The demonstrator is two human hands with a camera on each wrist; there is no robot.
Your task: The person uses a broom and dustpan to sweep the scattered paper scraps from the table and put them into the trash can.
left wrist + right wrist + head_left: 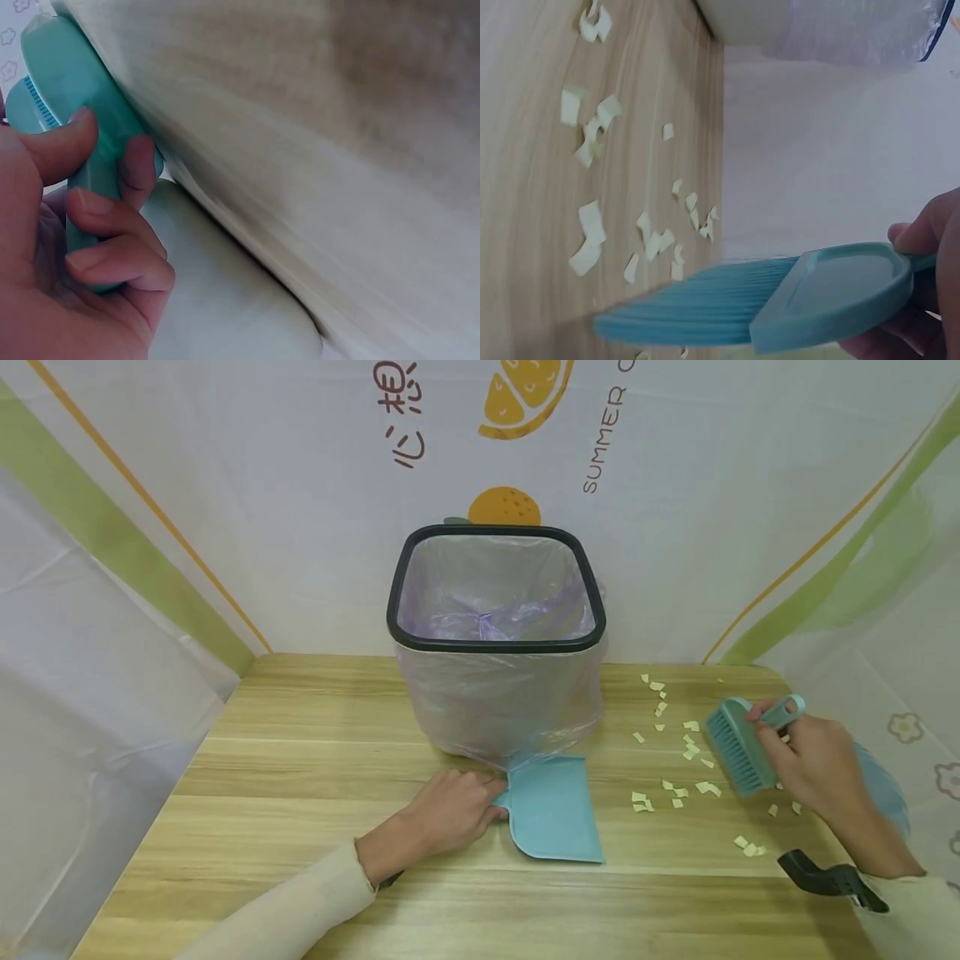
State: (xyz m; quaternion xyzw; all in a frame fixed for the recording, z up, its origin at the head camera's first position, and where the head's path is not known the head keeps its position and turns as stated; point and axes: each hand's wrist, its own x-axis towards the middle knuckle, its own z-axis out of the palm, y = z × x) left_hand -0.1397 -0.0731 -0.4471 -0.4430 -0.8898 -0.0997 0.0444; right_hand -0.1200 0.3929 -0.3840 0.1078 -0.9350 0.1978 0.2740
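My left hand [453,814] grips the short handle of a light blue dustpan [553,814], which lies on the wooden table with its wide edge to the right. In the left wrist view, the fingers curl round the blue-green handle [94,176]. Off to the right, my right hand [813,760] holds a matching hand brush [738,747] by its handle, bristles pointing down and left. Small pale yellow paper scraps [703,788] are scattered between dustpan and brush, and a few lie under or beside the brush. The right wrist view shows the brush [832,292] beside the scraps [591,225].
Behind the dustpan stands a bin [495,702] with a black rim [495,647] and a thin purple-tinted liner, knotted inside. Printed white cloth [315,527] hangs behind and along both sides of the wooden table [300,735]. Black straps cross both wrists.
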